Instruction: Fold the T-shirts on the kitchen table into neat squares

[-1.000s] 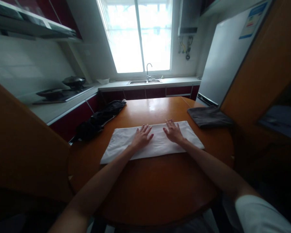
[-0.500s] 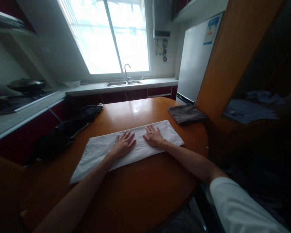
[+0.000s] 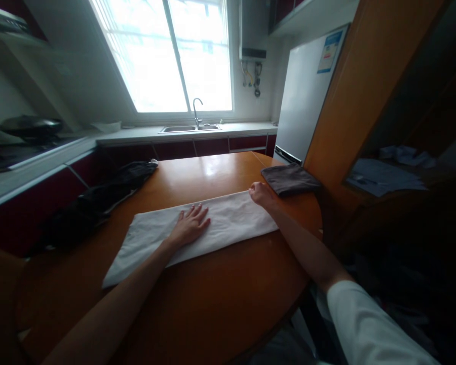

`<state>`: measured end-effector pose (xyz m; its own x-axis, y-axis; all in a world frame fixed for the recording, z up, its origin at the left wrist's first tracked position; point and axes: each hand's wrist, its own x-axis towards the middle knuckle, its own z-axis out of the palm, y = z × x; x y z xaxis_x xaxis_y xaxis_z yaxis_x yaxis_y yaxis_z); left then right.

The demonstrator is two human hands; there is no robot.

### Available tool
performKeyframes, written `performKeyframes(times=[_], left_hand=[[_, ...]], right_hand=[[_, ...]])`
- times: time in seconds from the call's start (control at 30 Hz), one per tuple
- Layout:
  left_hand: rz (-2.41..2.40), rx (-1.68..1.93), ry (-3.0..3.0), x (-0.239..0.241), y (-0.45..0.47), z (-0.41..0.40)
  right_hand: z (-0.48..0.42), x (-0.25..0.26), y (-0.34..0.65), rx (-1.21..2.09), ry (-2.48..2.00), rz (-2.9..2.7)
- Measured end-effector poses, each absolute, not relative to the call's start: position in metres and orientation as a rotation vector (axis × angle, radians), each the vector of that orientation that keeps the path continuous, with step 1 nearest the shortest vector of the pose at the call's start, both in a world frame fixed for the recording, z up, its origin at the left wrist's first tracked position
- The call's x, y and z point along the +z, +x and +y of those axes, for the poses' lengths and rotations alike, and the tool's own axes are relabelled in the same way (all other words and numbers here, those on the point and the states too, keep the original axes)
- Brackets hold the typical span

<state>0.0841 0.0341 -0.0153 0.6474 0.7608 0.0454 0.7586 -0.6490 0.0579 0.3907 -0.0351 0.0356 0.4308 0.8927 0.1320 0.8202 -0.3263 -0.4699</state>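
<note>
A white folded cloth (image 3: 231, 218), perhaps a garment, lies as a long flat strip across the wooden table (image 3: 213, 299). My left hand (image 3: 191, 225) rests flat on its middle with the fingers spread. At the far right corner of the cloth, my right hand (image 3: 261, 194) is closed, fingers curled on the cloth's edge. The forearm below it covers part of the cloth's right end. Just beyond my right hand sits a folded dark grey cloth (image 3: 290, 179).
A black garment (image 3: 110, 195) lies along the table's left edge. Behind the table run a counter with a sink (image 3: 186, 129) and a tall faucet (image 3: 196, 111). A fridge (image 3: 307, 96) stands at the back right, and a wok (image 3: 30, 126) sits on the stove at left.
My right hand has slid right from the cloth's middle to its far right corner, and its spread fingers have closed there. My left hand stays flat in place.
</note>
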Motion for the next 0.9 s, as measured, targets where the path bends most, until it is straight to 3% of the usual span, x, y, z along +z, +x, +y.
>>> performKeyframes(times=[0.33, 0.73, 0.9], left_hand=[[1.290, 0.119, 2.814, -0.018, 0.084, 0.035], [1.293, 0.129, 2.786, -0.013, 0.085, 0.029], [1.209, 0.390, 2.772, -0.006, 0.089, 0.021]], right_hand=[[-0.040, 0.029, 0.453, 0.545, -2.246, -1.226], [-0.055, 0.053, 0.449, 0.955, -1.749, -1.309], [-0.049, 0.058, 0.422, 0.967, -1.517, -1.250]])
